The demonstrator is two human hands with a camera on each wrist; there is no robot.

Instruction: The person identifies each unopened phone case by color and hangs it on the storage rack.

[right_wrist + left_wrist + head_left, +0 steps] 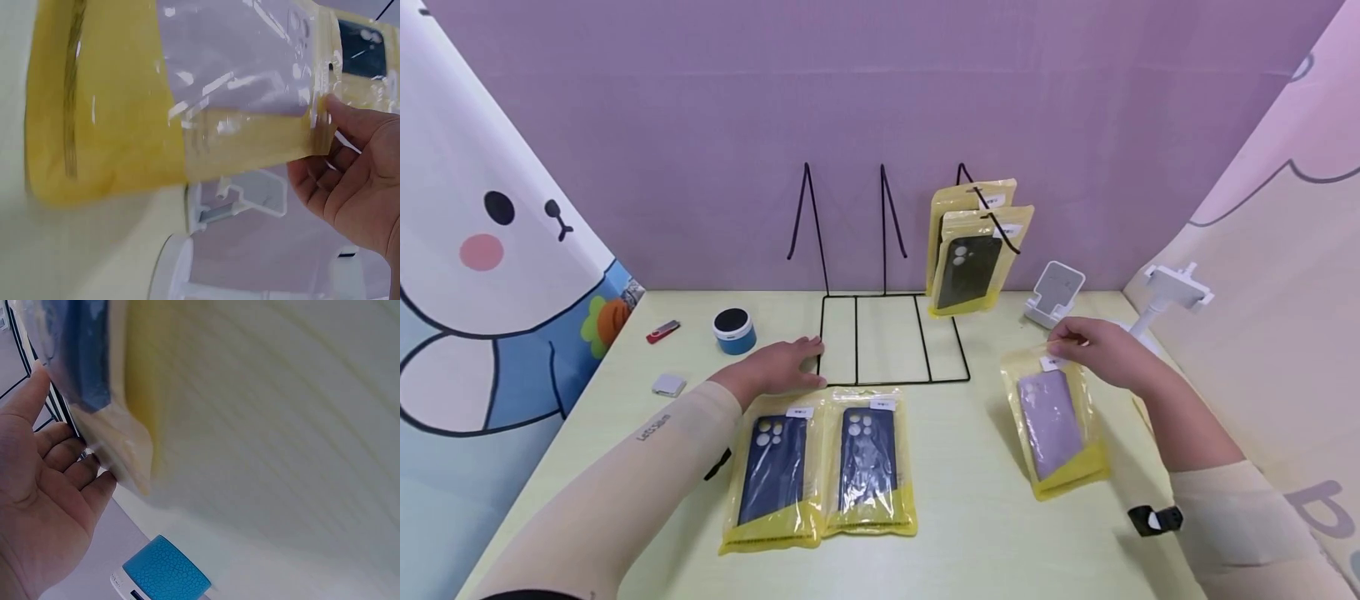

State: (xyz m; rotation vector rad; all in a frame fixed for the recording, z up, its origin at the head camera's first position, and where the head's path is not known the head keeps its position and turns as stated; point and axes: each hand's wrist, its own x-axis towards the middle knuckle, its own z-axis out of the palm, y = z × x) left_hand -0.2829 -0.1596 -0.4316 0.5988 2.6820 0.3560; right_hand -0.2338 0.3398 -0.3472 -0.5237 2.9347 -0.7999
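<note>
My right hand [1101, 350] pinches the top edge of a packaged lilac phone case [1051, 421], a clear bag with a yellow bottom, held tilted above the table's right side. In the right wrist view, thumb and fingers close on its zip strip. My left hand [782, 367] touches the left front corner of a black wire display rack [887, 382], thumb spread from the fingers. Just in front of it lie two packaged dark blue phone cases, a left one [772, 467] and a right one [868, 462]. Packaged black phone cases [970, 271] hang from the rack's right hook.
On the left are a blue speaker [735, 332], a red USB stick [662, 332] and a small white square item [668, 384]. Behind my right hand stand a white phone stand [1055, 294] and a white phone holder [1176, 287]. A purple curtain [700, 167] backs the table.
</note>
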